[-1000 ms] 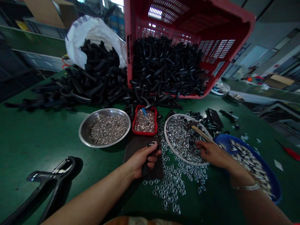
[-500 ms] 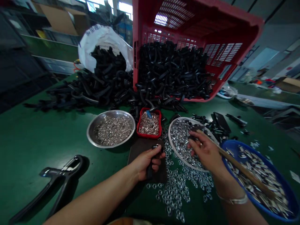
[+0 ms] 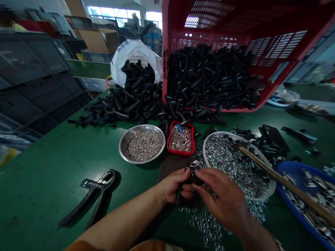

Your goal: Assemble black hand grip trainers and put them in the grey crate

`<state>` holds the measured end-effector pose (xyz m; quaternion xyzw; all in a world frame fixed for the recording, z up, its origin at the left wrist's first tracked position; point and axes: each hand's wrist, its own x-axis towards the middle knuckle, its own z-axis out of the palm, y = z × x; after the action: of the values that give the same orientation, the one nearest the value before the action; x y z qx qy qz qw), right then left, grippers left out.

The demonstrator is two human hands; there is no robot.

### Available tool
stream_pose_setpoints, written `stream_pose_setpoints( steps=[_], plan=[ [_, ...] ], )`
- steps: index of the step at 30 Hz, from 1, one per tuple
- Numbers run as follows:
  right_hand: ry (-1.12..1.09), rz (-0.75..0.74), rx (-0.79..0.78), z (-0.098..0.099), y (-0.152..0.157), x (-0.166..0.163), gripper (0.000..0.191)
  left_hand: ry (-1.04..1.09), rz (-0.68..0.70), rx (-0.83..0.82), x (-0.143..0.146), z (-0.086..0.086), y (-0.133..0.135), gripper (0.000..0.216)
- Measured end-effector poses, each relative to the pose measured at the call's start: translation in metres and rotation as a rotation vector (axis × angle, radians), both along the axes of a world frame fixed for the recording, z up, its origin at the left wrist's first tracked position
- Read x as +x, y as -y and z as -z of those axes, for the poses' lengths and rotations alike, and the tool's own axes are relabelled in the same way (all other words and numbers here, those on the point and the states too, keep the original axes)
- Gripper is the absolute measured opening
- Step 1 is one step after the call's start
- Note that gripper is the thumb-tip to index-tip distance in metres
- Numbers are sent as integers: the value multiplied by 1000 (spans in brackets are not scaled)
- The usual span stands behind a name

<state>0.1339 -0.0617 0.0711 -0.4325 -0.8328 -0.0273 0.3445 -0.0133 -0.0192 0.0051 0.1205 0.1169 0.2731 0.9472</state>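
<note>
My left hand [image 3: 174,186] is closed around a black curved handle [image 3: 179,196], upright over a dark mat [image 3: 167,165]. A small shiny metal piece [image 3: 195,163] sticks up at the handle's top. My right hand [image 3: 222,191] meets it there, fingers and thumb pinching a small black part [image 3: 196,177] against the handle; its exact shape is hidden by the fingers. Loose metal rings [image 3: 206,223] lie under my right hand. Just beyond are a white tray [image 3: 205,153] of metal parts, a red box [image 3: 193,150] of rivet-like pins and a steel bowl [image 3: 121,148] of small metal pieces.
A hammer [image 3: 285,181] rests across the white tray and a blue tray [image 3: 282,202] of metal parts. On the left lies a hand grip exerciser [image 3: 98,190]. Behind stand a tilted red crate [image 3: 165,76] and a white sack [image 3: 117,66], both with black handles spilling out.
My right hand has moved left from above the white tray to the handle in my left hand, bringing a small black part. The view has turned left.
</note>
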Motion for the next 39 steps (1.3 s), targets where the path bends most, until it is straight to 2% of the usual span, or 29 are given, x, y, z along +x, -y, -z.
stream_pose_setpoints(
  steps=[2, 6, 13, 16, 20, 22, 23, 26, 28, 30, 32, 33, 36, 37, 38, 39],
  plan=[
    [114, -18, 58, -2, 8, -6, 23, -62, -44, 140, -3, 0, 0, 40],
    [221, -7, 238, -1, 23, -13, 26, -153, -30, 361, -9, 3, -3, 53],
    [245, 77, 328, 7, 28, -20, 32, -165, -64, 428, -12, 6, -5, 53],
    [211, 68, 289, 11, 25, -21, 33, -149, -76, 443, -11, 1, -4, 52],
    [133, 65, 231, 13, 17, -16, 22, -175, -88, 435, -7, -2, -4, 51],
    [31, 117, 101, 14, 7, -11, 16, -227, -125, 426, -2, -1, -4, 48],
    [-38, 147, -15, 16, 2, -8, 14, -263, -155, 417, 1, -1, -4, 46],
    [-206, 219, -394, 27, -14, 1, 25, -434, -264, 426, 9, -1, -3, 42],
    [-211, 252, -514, 36, -18, 5, 35, -590, -333, 472, 12, -2, -3, 43],
    [-187, 259, -539, 41, -18, 6, 37, -676, -343, 489, 12, -5, -3, 47],
    [-238, 223, -606, 42, -16, 5, 38, -664, -329, 508, 11, -9, -3, 49],
    [-299, 202, -696, 40, -16, 5, 43, -639, -325, 529, 10, -10, -4, 50],
    [-462, 181, -1103, 35, -20, 3, 62, -581, -336, 556, 7, -10, -5, 50],
    [-456, 196, -1156, 34, -23, 3, 65, -575, -335, 519, 7, -9, -5, 49],
    [-411, 222, -1112, 34, -25, 3, 66, -573, -331, 466, 6, -8, -6, 48],
    [-338, 249, -982, 35, -27, 4, 65, -575, -333, 415, 6, -7, -7, 45]
  ],
)
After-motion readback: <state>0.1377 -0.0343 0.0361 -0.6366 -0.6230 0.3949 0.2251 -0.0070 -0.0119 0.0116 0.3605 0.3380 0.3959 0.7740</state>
